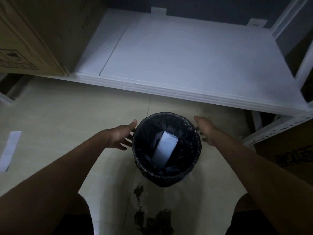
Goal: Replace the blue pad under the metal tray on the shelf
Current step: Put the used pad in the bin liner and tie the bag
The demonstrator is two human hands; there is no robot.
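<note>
A black bin (166, 177) lined with a dark bag stands on the floor in front of the white shelf (186, 53). A folded pale pad (165, 150) leans upright inside the bin. My left hand (121, 135) is spread at the bin's left rim, fingers apart, touching or nearly touching it. My right hand (205, 130) hovers at the bin's right rim, fingers apart and holding nothing. Another folded pale pad (10, 150) lies on the floor at the far left. No metal tray is in view. The shelf surface is bare.
A large cardboard box (33, 34) sits on the shelf's left end. Another cardboard box (291, 148) stands under the shelf at right, beside a perforated white shelf rail (277, 129). Dark dirt patches (152, 217) mark the tiled floor between my knees.
</note>
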